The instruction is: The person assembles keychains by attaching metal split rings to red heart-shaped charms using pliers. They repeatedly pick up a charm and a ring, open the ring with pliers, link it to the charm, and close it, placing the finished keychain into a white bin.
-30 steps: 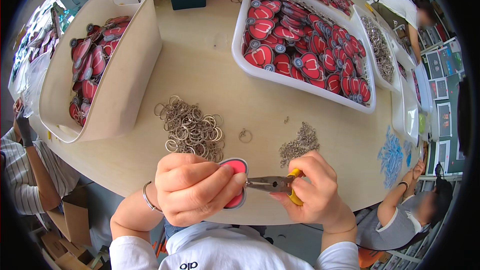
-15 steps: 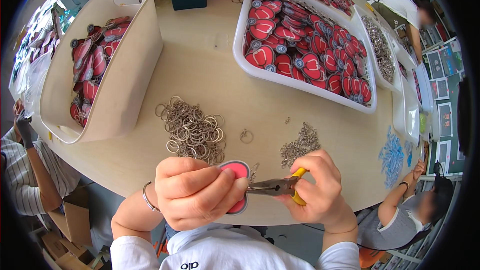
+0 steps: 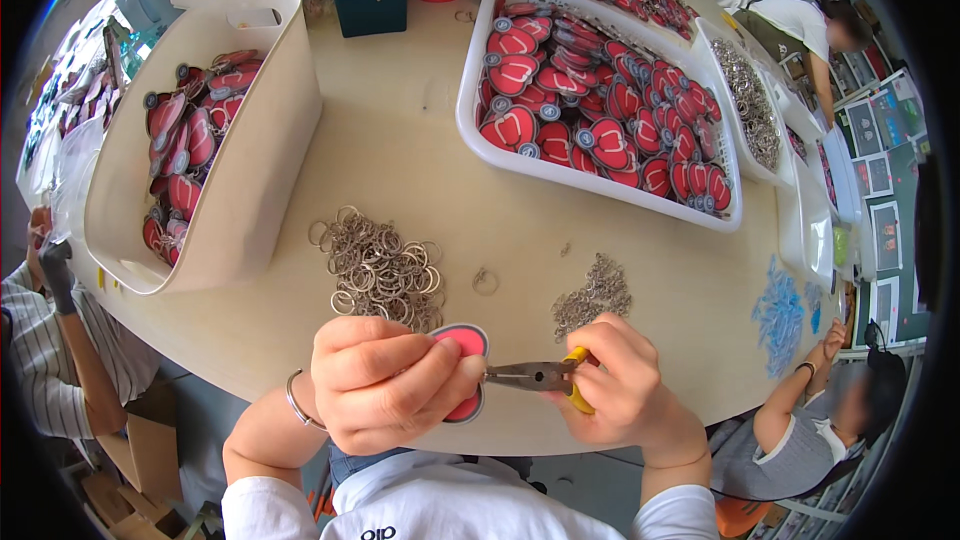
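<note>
My left hand is closed on a red heart-like charm with a grey edge, pinched between thumb and fingers just above the table's front edge. My right hand is wrapped around the yellow handles of a pair of pliers. The plier tips meet the charm's right edge, beside my left thumb. Whatever lies between the jaws is too small to make out. Beyond my left hand lies a pile of metal key rings, with a single ring to its right. Small metal links are heaped beyond my right hand.
A cream bin with red charms stands at left. A white basket full of charms stands at the back right, near a tray of metal parts. Blue pieces lie at right. Other people sit or stand around the table.
The pliers and my right hand have shifted slightly left with the charm. The metal ring beside the charm no longer shows. Another person's hand has appeared over the charms at the back.
</note>
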`<state>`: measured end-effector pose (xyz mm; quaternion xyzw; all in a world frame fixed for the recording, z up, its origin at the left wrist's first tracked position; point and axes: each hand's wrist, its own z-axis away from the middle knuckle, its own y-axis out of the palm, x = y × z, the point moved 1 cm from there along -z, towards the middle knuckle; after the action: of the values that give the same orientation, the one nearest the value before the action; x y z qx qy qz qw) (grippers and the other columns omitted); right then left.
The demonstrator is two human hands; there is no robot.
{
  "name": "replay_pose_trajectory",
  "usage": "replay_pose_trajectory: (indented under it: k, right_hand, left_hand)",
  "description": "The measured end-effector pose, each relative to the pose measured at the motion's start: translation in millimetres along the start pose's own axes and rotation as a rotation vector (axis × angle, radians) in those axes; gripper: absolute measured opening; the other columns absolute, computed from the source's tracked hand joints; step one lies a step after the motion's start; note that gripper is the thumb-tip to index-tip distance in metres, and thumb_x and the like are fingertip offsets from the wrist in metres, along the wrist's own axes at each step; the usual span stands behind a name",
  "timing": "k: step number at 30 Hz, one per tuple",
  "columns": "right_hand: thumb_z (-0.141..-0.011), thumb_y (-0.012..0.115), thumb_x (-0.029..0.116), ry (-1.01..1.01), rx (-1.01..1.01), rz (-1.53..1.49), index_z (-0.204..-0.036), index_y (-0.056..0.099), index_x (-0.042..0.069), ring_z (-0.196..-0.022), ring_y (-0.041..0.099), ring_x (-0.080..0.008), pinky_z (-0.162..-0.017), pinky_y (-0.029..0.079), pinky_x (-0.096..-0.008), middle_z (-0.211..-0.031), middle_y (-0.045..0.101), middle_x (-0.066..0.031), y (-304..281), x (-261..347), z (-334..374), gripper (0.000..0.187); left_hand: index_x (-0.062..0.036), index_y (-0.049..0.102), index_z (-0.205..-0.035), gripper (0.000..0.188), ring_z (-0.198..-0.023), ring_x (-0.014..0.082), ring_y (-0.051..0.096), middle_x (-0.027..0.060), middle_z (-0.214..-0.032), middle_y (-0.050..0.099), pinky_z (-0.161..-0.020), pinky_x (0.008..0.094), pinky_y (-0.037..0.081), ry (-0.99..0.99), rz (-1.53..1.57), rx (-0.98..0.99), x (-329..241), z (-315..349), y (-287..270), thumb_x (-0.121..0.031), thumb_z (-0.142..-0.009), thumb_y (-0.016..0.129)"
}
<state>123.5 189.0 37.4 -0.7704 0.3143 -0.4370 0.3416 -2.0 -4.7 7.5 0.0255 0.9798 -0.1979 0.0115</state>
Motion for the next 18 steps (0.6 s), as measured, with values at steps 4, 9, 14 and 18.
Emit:
replay_pose_trajectory:
  k: [4,9,14,18]
  right_hand:
    - [-0.064,0.077,0.005,0.077,0.026,-0.05,-0.062,0.053,0.0,-0.063,0.049,-0.0238,-0.051,0.041,-0.0319,-0.081,0.052,-0.0111,-1,-2,-3,0.025]
    - [-0.071,0.078,0.008,0.235,-0.079,-0.19,-0.065,0.053,-0.003,-0.069,0.052,-0.0264,-0.06,0.044,-0.0345,-0.084,0.052,-0.0108,-5,-15,-9,0.028]
    - [-0.07,0.08,0.014,0.534,-0.352,0.183,-0.084,0.064,-0.002,-0.089,0.055,-0.0284,-0.076,0.045,-0.0378,-0.094,0.054,-0.0123,-22,-90,-47,0.027]
    - [-0.071,0.081,0.021,0.593,-0.209,0.425,-0.079,0.063,-0.004,-0.091,0.054,-0.0291,-0.08,0.044,-0.0403,-0.094,0.054,-0.0126,-31,-131,-54,0.031]
  left_hand:
    - [-0.0039,0.072,-0.08,0.021,-0.072,0.0148,0.057,0.0044,-0.083,0.062,-0.053,0.0239,0.045,-0.047,0.047,0.04,3,-3,2,-0.004,-0.059,0.069]
    - [-0.0002,0.07,-0.083,0.017,-0.071,0.0199,0.06,0.0076,-0.084,0.063,-0.056,0.0276,0.049,-0.122,-0.048,0.214,5,-20,-23,-0.004,-0.066,0.068]
    - [0.0032,0.067,-0.087,0.008,-0.069,0.0256,0.062,0.0085,-0.081,0.064,-0.066,0.03,0.049,-0.448,-0.635,-0.055,39,-66,-85,-0.001,-0.081,0.063]
    - [0.0027,0.065,-0.09,0.013,-0.076,0.0319,0.062,0.0153,-0.085,0.064,-0.071,0.0342,0.049,-0.743,-0.751,0.322,112,-77,-112,-0.005,-0.08,0.065]
